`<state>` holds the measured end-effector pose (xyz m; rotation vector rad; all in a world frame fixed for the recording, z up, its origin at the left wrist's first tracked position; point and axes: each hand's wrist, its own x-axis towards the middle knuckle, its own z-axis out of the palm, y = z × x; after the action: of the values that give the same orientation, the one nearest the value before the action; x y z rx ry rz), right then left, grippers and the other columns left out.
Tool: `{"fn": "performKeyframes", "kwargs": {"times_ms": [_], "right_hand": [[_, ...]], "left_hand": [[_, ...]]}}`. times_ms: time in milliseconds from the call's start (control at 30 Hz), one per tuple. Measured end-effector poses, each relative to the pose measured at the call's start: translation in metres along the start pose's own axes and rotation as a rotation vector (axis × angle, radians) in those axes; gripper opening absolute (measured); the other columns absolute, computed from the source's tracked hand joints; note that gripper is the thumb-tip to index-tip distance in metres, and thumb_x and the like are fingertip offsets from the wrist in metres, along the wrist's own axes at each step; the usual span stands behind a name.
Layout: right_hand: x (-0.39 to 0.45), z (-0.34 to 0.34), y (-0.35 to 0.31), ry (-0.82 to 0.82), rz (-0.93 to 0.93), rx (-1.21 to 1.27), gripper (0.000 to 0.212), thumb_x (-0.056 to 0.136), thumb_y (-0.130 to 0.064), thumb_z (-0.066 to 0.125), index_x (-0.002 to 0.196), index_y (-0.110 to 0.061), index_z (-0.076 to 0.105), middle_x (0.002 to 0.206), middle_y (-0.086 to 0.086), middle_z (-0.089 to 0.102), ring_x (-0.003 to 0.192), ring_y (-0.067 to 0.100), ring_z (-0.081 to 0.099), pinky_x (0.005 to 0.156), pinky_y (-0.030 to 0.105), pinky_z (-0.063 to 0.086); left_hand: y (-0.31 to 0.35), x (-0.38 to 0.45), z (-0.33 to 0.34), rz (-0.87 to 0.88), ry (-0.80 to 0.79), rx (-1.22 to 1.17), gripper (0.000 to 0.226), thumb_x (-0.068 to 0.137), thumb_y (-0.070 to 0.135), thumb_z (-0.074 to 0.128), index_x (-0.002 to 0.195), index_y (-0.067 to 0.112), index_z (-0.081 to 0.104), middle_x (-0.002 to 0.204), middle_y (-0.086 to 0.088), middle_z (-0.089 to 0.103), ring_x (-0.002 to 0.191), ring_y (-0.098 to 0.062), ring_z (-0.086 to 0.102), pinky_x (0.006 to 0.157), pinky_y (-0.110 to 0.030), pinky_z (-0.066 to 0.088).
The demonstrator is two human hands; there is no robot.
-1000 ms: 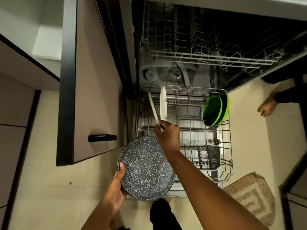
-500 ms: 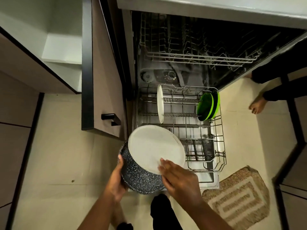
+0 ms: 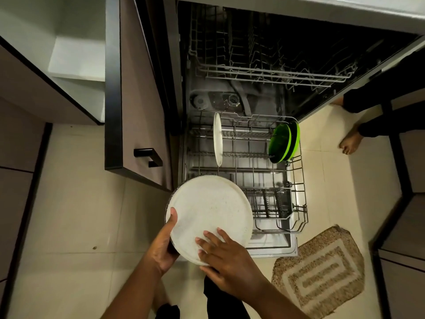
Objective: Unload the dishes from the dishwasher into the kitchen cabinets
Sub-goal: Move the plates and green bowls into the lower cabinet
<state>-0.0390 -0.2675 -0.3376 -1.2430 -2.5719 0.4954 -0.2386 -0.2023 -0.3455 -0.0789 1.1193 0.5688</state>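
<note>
A large white plate (image 3: 210, 215) lies flat on top of a dark speckled plate, of which only a thin rim (image 3: 167, 211) shows at the left. My left hand (image 3: 164, 242) grips the stack at its left edge, thumb on top of the white plate. My right hand (image 3: 226, 259) rests on the white plate's near edge with straight fingers. In the pulled-out lower rack (image 3: 296, 203) of the open dishwasher one white plate (image 3: 217, 141) stands on edge, and two green bowls (image 3: 284, 142) lean at the rack's right side.
An open cabinet door (image 3: 138, 100) with a black handle (image 3: 149, 156) stands left of the dishwasher, white shelves (image 3: 78, 58) behind it. The upper rack (image 3: 271, 74) sits inside the machine. A woven mat (image 3: 322, 272) lies at the lower right. Another person's bare foot (image 3: 350, 141) stands at the right.
My right hand lifted a white plate out of the rack and laid it flat on the speckled plate in my left hand. The stack is now level and nearly covers the dark plate.
</note>
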Motion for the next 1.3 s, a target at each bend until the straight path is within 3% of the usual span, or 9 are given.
{"fn": "performKeyframes", "kwargs": {"times_ms": [100, 300, 467, 600, 733, 967, 1067, 1167, 1300], "right_hand": [[0.004, 0.004, 0.007, -0.041, -0.022, -0.002, 0.028, 0.096, -0.038, 0.061, 0.117, -0.021, 0.067, 0.14, -0.001, 0.06, 0.135, 0.02, 0.05, 0.114, 0.045, 0.038], [0.024, 0.004, 0.022, -0.027, -0.035, 0.04, 0.037, 0.095, -0.047, 0.06, 0.118, -0.02, 0.07, 0.132, 0.0, 0.066, 0.13, 0.019, 0.055, 0.115, 0.044, 0.037], [0.066, -0.015, 0.059, 0.262, 0.272, 0.18, 0.03, 0.09, -0.04, 0.073, 0.11, -0.018, 0.076, 0.106, -0.005, 0.076, 0.095, 0.011, 0.071, 0.085, 0.029, 0.058], [0.114, -0.034, 0.117, 0.283, 0.61, 0.187, 0.028, 0.088, -0.039, 0.073, 0.108, -0.019, 0.076, 0.095, -0.005, 0.077, 0.077, 0.007, 0.071, 0.07, 0.025, 0.059], [0.153, -0.022, 0.171, 0.258, 0.806, 0.266, 0.034, 0.086, -0.039, 0.074, 0.113, -0.018, 0.074, 0.103, -0.001, 0.076, 0.083, 0.011, 0.072, 0.073, 0.033, 0.06], [0.207, 0.014, 0.212, 0.104, 0.911, 0.253, 0.062, 0.084, -0.045, 0.075, 0.134, -0.011, 0.06, 0.119, 0.012, 0.071, 0.105, 0.025, 0.07, 0.086, 0.031, 0.055], [0.22, 0.024, 0.218, 0.045, 0.973, 0.291, 0.056, 0.089, -0.036, 0.072, 0.137, -0.011, 0.057, 0.124, 0.014, 0.068, 0.106, 0.028, 0.069, 0.085, 0.035, 0.059], [0.222, 0.037, 0.224, 0.12, 1.039, 0.339, 0.031, 0.092, -0.017, 0.064, 0.123, -0.009, 0.068, 0.117, 0.015, 0.071, 0.097, 0.024, 0.071, 0.072, 0.021, 0.054], [0.205, 0.031, 0.22, 0.22, 1.01, 0.31, 0.01, 0.089, -0.005, 0.063, 0.082, -0.01, 0.069, 0.078, 0.005, 0.069, 0.061, 0.005, 0.057, 0.05, 0.001, 0.035]], "left_hand": [[0.003, 0.003, -0.005, -0.007, -0.017, -0.042, 0.089, 0.061, 0.048, 0.087, 0.135, 0.013, 0.055, 0.131, -0.017, 0.063, 0.12, -0.039, 0.06, 0.104, -0.058, 0.045], [0.015, 0.01, 0.004, -0.001, 0.051, -0.068, 0.048, 0.094, 0.039, 0.058, 0.132, 0.008, 0.057, 0.127, -0.019, 0.065, 0.118, -0.039, 0.061, 0.102, -0.053, 0.046], [0.028, 0.018, 0.018, 0.012, 0.111, -0.066, 0.038, 0.095, 0.033, 0.056, 0.121, 0.008, 0.064, 0.118, -0.016, 0.07, 0.104, -0.033, 0.069, 0.097, -0.05, 0.049], [0.034, 0.026, 0.019, 0.022, 0.153, -0.084, 0.034, 0.095, 0.033, 0.056, 0.12, 0.012, 0.065, 0.117, -0.013, 0.071, 0.111, -0.035, 0.064, 0.101, -0.053, 0.046], [0.037, 0.036, 0.021, 0.047, 0.167, -0.097, 0.032, 0.095, 0.034, 0.055, 0.119, 0.014, 0.064, 0.113, -0.011, 0.073, 0.113, -0.035, 0.061, 0.104, -0.056, 0.044], [0.032, 0.058, 0.015, 0.039, 0.187, -0.153, 0.04, 0.092, 0.035, 0.061, 0.125, 0.012, 0.063, 0.118, -0.011, 0.071, 0.117, -0.037, 0.06, 0.104, -0.055, 0.045], [0.031, 0.062, 0.015, 0.043, 0.192, -0.157, 0.043, 0.091, 0.035, 0.062, 0.127, 0.011, 0.062, 0.121, -0.011, 0.07, 0.118, -0.036, 0.06, 0.105, -0.055, 0.044], [0.03, 0.063, 0.013, 0.049, 0.199, -0.164, 0.043, 0.091, 0.036, 0.063, 0.126, 0.011, 0.062, 0.12, -0.011, 0.07, 0.118, -0.035, 0.06, 0.106, -0.055, 0.043], [0.031, 0.056, 0.015, 0.049, 0.199, -0.155, 0.043, 0.09, 0.036, 0.064, 0.126, 0.012, 0.062, 0.119, -0.011, 0.071, 0.118, -0.036, 0.06, 0.105, -0.055, 0.044]]}}
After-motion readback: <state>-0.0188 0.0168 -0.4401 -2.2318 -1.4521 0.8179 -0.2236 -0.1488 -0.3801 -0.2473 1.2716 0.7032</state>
